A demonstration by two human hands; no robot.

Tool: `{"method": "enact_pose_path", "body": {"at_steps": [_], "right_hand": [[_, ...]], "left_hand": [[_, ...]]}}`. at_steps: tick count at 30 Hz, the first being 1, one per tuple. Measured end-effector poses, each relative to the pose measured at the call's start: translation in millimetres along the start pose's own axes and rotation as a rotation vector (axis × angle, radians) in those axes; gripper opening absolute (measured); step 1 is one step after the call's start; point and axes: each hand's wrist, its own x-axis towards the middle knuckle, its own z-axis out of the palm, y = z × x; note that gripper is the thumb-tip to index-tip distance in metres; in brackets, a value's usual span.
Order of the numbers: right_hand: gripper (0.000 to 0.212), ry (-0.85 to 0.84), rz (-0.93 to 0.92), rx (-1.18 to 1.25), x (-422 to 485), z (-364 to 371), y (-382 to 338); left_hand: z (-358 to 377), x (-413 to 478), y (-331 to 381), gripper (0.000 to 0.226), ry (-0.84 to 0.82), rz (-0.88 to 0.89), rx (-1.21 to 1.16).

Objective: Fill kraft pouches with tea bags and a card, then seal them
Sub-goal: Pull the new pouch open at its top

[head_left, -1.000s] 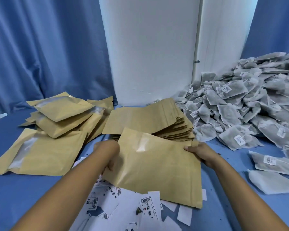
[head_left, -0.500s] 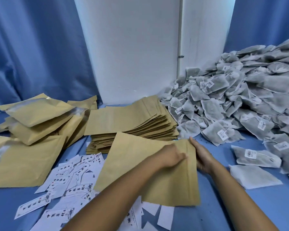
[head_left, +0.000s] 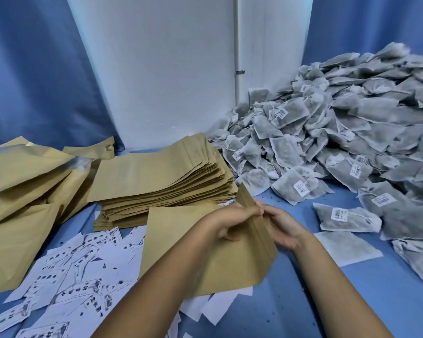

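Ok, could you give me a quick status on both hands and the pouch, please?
Left hand and right hand both pinching kraft pouch at its right edge. Pouch mouth being parted, nothing inside yet. Tea bags right, cards left. Nothing blocking.

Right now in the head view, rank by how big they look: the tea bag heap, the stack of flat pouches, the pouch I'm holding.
1. tea bag heap
2. stack of flat pouches and held pouch: similar; the pouch's nearness makes ranking unsure.

Both hands, left hand (head_left: 226, 222) and right hand (head_left: 282, 226), pinch the right edge of a kraft pouch (head_left: 181, 240) near the blue table's (head_left: 352, 301) front edge, between cards (head_left: 66, 281) and tea bags (head_left: 340, 142).
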Motion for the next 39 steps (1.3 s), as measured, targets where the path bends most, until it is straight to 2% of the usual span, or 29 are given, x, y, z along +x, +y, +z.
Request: {"method": "enact_pose_path", "body": {"at_steps": [4, 7, 12, 17, 27, 30, 32, 36, 39], "right_hand": [[0.044, 0.025, -0.012, -0.053, 1.5, -1.2, 1.4], [0.05, 0.081, -0.031, -0.096, 4.0, -3.1, 3.7], [0.039, 0.105, -0.04, -0.127, 3.1, -6.3, 2.9], [0.05, 0.098, -0.038, -0.124, 3.3, -8.0, 4.0], [0.043, 0.05, -0.005, -0.108, 0.4, -8.3, 1.3], [0.032, 0.059, -0.024, -0.152, 2.1, -10.2, 2.2], [0.027, 0.097, -0.045, -0.239, 2.4, -9.2, 2.7], [0.02, 0.055, -0.035, -0.343, -3.1, -4.4, 0.9], [0.02, 0.106, -0.019, -0.446, -8.9, -7.8, -2.6]], "left_hand": [[-11.4, -3.3, -4.6, 0.029, -0.089, -0.007, -0.111], [-15.1, -5.3, -7.9, 0.027, -0.089, -0.002, -0.156], [-13.8, -6.2, -8.2, 0.021, -0.113, 0.017, -0.156], [-10.9, -5.8, -9.1, 0.024, -0.096, 0.021, -0.158], [-9.7, -4.8, -11.5, 0.02, -0.095, 0.015, -0.164], [-3.8, -6.8, -10.4, 0.017, -0.031, 0.033, -0.143], [4.9, -7.2, -10.1, 0.019, 0.065, 0.096, -0.115], [19.3, -2.4, -13.1, 0.027, 0.278, 0.225, 0.001], [22.6, 1.7, -13.2, 0.034, 0.311, 0.236, 0.003]]}}
